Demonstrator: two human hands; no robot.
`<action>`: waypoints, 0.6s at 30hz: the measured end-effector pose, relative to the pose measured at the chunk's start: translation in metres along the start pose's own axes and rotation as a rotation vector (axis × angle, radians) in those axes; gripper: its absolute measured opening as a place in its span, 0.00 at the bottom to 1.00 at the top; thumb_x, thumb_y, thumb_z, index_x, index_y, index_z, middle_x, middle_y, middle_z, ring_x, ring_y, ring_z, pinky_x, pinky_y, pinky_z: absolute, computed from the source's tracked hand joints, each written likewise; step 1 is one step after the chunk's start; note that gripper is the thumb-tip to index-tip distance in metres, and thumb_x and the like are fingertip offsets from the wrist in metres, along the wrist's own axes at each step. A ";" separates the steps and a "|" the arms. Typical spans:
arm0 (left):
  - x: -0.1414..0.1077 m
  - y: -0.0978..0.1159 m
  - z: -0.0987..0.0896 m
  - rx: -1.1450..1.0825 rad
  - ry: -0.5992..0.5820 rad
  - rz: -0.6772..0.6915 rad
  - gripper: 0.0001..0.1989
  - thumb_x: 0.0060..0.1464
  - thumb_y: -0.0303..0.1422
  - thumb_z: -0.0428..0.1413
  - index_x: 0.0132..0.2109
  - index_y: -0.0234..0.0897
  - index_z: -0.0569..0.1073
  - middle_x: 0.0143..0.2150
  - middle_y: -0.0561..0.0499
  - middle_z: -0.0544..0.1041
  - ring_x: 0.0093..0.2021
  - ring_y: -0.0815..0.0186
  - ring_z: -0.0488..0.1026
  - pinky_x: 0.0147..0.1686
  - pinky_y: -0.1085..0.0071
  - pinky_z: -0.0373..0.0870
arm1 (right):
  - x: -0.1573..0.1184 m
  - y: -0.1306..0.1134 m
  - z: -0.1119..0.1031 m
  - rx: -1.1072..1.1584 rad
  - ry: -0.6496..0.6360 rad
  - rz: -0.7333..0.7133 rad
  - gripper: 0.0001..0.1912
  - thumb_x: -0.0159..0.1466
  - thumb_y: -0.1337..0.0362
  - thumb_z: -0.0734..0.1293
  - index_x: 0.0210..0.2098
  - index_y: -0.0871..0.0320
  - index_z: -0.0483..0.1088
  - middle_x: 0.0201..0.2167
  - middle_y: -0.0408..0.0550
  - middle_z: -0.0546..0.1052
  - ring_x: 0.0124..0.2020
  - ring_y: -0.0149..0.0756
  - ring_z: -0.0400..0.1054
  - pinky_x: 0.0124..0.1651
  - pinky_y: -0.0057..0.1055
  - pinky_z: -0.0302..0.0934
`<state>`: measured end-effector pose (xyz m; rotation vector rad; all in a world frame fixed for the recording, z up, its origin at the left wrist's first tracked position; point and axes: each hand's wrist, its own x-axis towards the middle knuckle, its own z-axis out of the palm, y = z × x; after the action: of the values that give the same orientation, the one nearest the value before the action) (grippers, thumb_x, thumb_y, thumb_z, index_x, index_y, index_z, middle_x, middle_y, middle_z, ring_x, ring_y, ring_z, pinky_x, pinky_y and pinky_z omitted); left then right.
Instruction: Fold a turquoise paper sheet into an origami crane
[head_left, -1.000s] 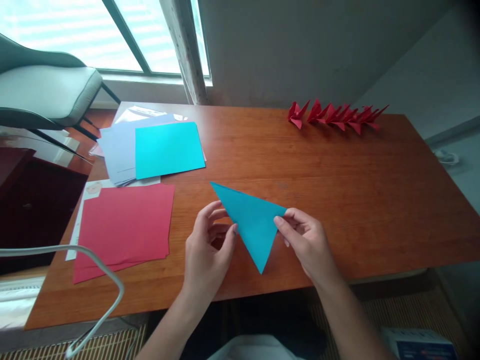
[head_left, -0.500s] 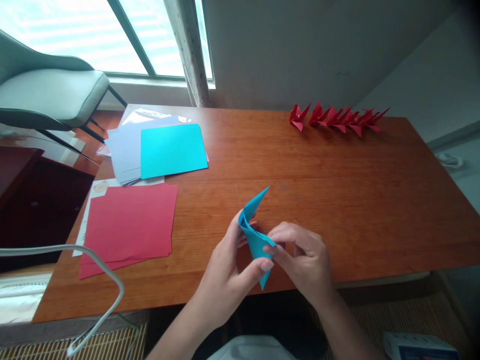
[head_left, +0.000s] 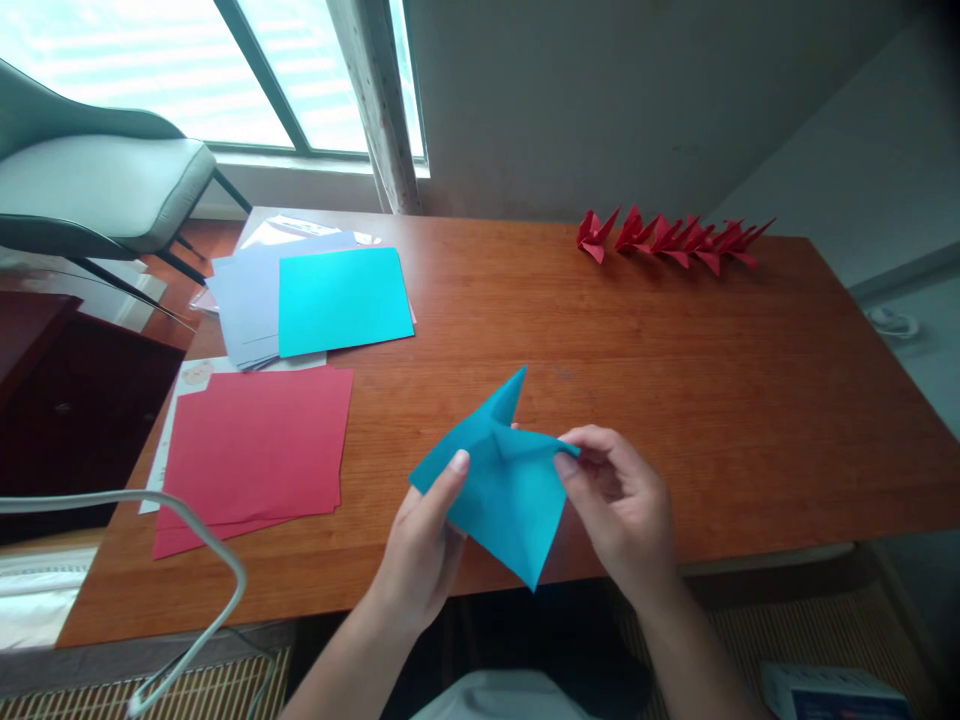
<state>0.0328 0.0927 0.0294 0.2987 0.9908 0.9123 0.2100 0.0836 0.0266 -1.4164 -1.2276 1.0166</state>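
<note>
Between my hands, above the table's front edge, is a sheet of blue origami paper (head_left: 504, 480), partly opened out, with creases meeting near its middle and one pointed flap standing up at the far side. My left hand (head_left: 424, 545) grips its left corner, thumb on top and fingers underneath. My right hand (head_left: 622, 510) pinches the right corner between thumb and fingertips. The paper's lower corner points toward me and hangs free. The fingers of my left hand are mostly hidden beneath the sheet.
Red paper sheets (head_left: 255, 450) lie at the left of the wooden table (head_left: 712, 400). Behind them are a bright blue sheet (head_left: 345, 300) and pale lilac sheets (head_left: 244, 305). Several folded red paper cranes (head_left: 667, 240) line the back edge. A white cable (head_left: 217, 545) curves in at lower left.
The blue paper has gone from a narrow folded shape to a wider, spread one. My left hand has moved left to its left corner, and my right hand slightly right and up.
</note>
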 end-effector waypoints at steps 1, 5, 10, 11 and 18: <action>0.001 0.003 0.000 -0.056 0.054 -0.019 0.27 0.59 0.42 0.62 0.62 0.37 0.73 0.56 0.42 0.79 0.60 0.48 0.74 0.57 0.57 0.73 | 0.001 0.003 -0.002 0.027 0.045 0.049 0.04 0.67 0.61 0.70 0.42 0.49 0.75 0.35 0.41 0.77 0.34 0.31 0.69 0.35 0.26 0.63; 0.005 0.016 -0.001 -0.161 0.216 -0.062 0.21 0.58 0.35 0.62 0.58 0.36 0.75 0.50 0.43 0.82 0.50 0.51 0.81 0.48 0.60 0.80 | 0.010 0.018 -0.006 0.290 0.113 0.272 0.09 0.65 0.58 0.71 0.44 0.51 0.74 0.30 0.41 0.76 0.24 0.27 0.63 0.24 0.23 0.55; 0.007 0.023 -0.003 -0.157 0.238 -0.118 0.15 0.63 0.33 0.56 0.55 0.35 0.76 0.48 0.43 0.83 0.41 0.56 0.83 0.41 0.62 0.82 | 0.016 0.022 -0.007 0.376 0.094 0.363 0.10 0.64 0.56 0.72 0.34 0.56 0.73 0.22 0.39 0.71 0.21 0.24 0.58 0.23 0.21 0.52; 0.007 0.023 -0.004 -0.148 0.244 -0.120 0.14 0.64 0.33 0.55 0.54 0.35 0.76 0.47 0.43 0.83 0.40 0.57 0.83 0.40 0.62 0.82 | 0.016 0.021 -0.007 0.363 0.079 0.360 0.11 0.64 0.56 0.72 0.33 0.56 0.73 0.21 0.39 0.71 0.21 0.25 0.58 0.23 0.22 0.52; 0.004 0.021 -0.013 -0.054 0.209 -0.070 0.18 0.58 0.39 0.61 0.53 0.38 0.75 0.47 0.44 0.83 0.48 0.51 0.81 0.43 0.59 0.81 | 0.017 0.022 -0.010 0.270 0.021 0.320 0.13 0.62 0.55 0.72 0.41 0.55 0.74 0.25 0.41 0.75 0.23 0.30 0.65 0.25 0.26 0.61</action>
<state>0.0118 0.1068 0.0325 0.1233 1.1598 0.9181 0.2263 0.0987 0.0073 -1.4293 -0.8244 1.3275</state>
